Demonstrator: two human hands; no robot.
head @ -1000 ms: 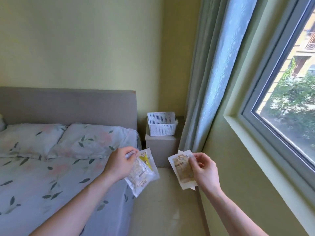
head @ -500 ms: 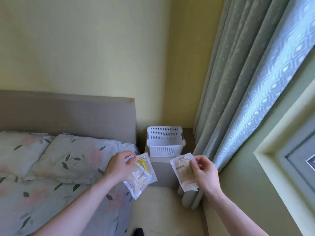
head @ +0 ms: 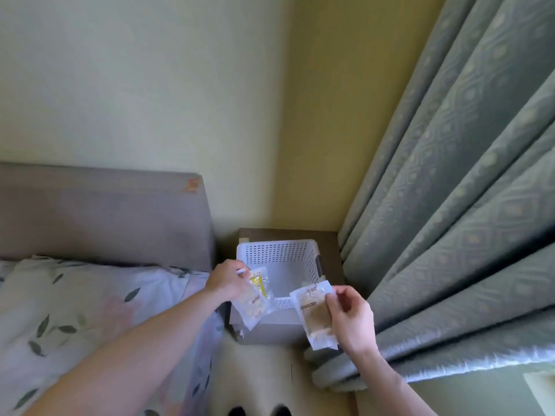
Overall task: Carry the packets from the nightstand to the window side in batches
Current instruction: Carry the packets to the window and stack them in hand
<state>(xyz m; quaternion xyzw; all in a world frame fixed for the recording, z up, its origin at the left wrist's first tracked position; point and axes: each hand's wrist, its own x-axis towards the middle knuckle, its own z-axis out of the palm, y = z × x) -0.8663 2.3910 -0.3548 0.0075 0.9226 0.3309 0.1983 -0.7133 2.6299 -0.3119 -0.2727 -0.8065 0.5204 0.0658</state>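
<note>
Over the nightstand (head: pixel 327 253), each hand holds one packet: the left hand (head: pixel 226 282) pinches a clear packet with a yellow label (head: pixel 255 298) by its top corner, the right hand (head: pixel 351 319) pinches a brownish-filled packet (head: pixel 315 313) by its edge. Just beyond the fingers, the white basket (head: pixel 282 259) looks empty (its floor is partly hidden). Judging by this, both packets have yet to reach the window side.

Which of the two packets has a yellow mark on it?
The packet in the left hand, the clear packet beside the bed; it has a yellow patch near its top. The packet in the right hand, the brown packet, has none.
</note>
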